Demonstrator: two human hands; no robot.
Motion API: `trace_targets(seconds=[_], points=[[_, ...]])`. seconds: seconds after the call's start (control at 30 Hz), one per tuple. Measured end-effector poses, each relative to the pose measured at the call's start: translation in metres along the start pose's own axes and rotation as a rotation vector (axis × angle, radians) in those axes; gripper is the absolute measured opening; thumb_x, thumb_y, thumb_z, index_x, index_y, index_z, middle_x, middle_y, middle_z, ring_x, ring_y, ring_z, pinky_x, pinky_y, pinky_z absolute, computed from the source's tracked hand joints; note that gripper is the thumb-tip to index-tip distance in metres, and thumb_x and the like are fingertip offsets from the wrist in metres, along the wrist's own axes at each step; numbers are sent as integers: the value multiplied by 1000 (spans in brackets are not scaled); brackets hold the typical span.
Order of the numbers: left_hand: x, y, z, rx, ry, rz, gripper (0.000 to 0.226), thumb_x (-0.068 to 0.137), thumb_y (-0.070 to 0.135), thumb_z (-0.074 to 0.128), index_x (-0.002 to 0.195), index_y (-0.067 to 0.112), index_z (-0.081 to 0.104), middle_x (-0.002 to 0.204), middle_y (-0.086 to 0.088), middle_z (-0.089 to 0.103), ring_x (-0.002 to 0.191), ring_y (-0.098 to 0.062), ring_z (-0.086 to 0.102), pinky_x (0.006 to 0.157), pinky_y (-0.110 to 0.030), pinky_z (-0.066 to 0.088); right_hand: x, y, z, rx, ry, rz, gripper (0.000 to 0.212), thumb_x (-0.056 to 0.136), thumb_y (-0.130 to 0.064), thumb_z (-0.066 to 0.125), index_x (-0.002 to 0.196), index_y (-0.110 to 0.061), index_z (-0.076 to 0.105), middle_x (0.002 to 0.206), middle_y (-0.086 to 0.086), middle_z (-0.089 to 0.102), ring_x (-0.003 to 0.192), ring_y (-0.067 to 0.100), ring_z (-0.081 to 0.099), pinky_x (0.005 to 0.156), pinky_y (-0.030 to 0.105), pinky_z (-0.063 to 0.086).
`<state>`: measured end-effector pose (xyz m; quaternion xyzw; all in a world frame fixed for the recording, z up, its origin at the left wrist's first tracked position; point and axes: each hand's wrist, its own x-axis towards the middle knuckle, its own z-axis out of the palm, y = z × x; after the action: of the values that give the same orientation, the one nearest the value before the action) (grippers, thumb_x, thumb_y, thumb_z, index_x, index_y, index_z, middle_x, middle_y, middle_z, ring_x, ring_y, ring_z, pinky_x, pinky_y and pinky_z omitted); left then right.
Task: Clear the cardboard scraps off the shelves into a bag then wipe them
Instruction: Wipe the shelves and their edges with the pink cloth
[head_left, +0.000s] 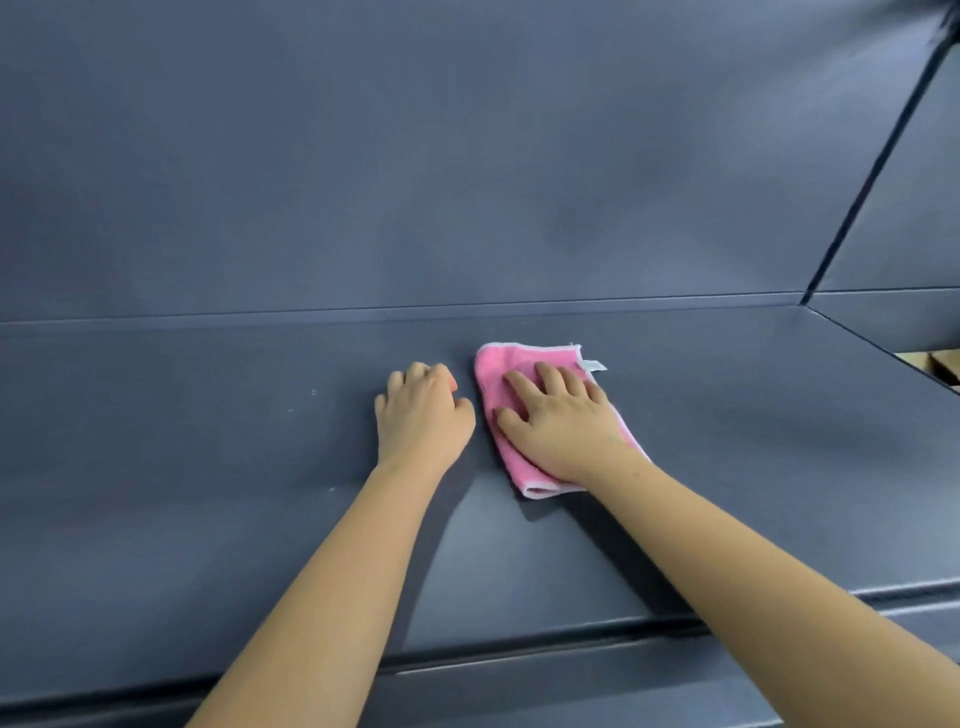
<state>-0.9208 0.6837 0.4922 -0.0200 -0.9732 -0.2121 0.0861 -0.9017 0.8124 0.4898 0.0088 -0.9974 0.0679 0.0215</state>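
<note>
The pink cloth (496, 371) lay folded flat on the grey shelf (208, 478), toward its back, under the right hand (563, 423). That hand's fingers (521, 388) were spread and pressed straight down on the cloth. Soft, light and limp, it would likely bunch if pushed by one edge, so a broad palm over its middle seemed the best hold. The left hand (422, 413) rested on the shelf just beside the cloth, fingers curled under. Whether they held anything could not be told.
</note>
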Motion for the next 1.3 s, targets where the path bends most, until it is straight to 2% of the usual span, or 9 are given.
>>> trace_targets(seconds=[0.17,0.3,0.37,0.47,0.77,0.83,0.93,1.13,1.3], points=[[-3,-2,-3,-33,-5,8,29,91,15,44,117,10,57,128,-9,52,122,-30,41,97,-37,33,-41,-6,0,32,-29,-96,57,94,-52,21,148,-33,18,158,2,12,145,22,8,118,39,4],[-3,-2,-4,-95,-2,9,30,91,12,43,118,9,57,130,-10,52,123,-30,41,97,-36,34,-66,18,-5,-7,-36,-94,89,64,-63,-6,146,-39,17,157,-2,15,145,18,10,117,36,7],[-4,-1,-5,-122,-2,0,30,91,11,43,117,7,57,129,-10,53,123,-29,41,96,-35,35,-67,32,-9,-8,-42,-39,74,77,-64,5,146,-39,18,156,-3,17,145,17,12,116,35,9],[-5,0,-5,-121,-1,7,29,91,12,42,116,7,57,127,-11,52,122,-29,41,95,-35,35,-57,43,-12,-11,-39,53,51,96,-46,28,146,-36,22,155,-1,18,143,20,16,115,37,12],[-4,-5,0,-68,-2,14,30,91,14,42,117,8,56,128,-10,51,121,-30,40,97,-38,33,-43,-3,-2,-28,-33,76,53,97,-45,25,148,-29,18,156,7,15,143,27,14,116,42,9],[-5,-7,-1,-92,-6,14,31,90,13,43,118,9,56,129,-10,52,122,-31,41,97,-37,34,-57,-9,1,-36,-33,6,61,92,-53,14,148,-31,16,158,5,12,145,25,10,117,41,6],[-5,-8,-4,-118,4,0,31,90,11,44,116,7,58,128,-11,53,121,-32,42,95,-36,36,-82,0,3,-26,-17,-92,89,65,-62,-9,148,-38,14,158,-1,10,146,18,6,118,35,3],[-3,-7,-10,-105,-81,26,32,90,10,42,119,7,56,129,-10,51,121,-31,41,93,-34,37,-110,58,-13,-36,-51,97,99,55,-65,-13,148,-40,11,159,-7,6,147,13,2,117,31,5],[11,-31,-27,-41,-89,50,31,93,17,42,120,7,54,125,-11,54,118,-30,46,92,-36,41,-104,28,-10,-122,-19,160,101,56,-57,-16,149,-29,14,158,6,13,145,25,13,117,40,9]])
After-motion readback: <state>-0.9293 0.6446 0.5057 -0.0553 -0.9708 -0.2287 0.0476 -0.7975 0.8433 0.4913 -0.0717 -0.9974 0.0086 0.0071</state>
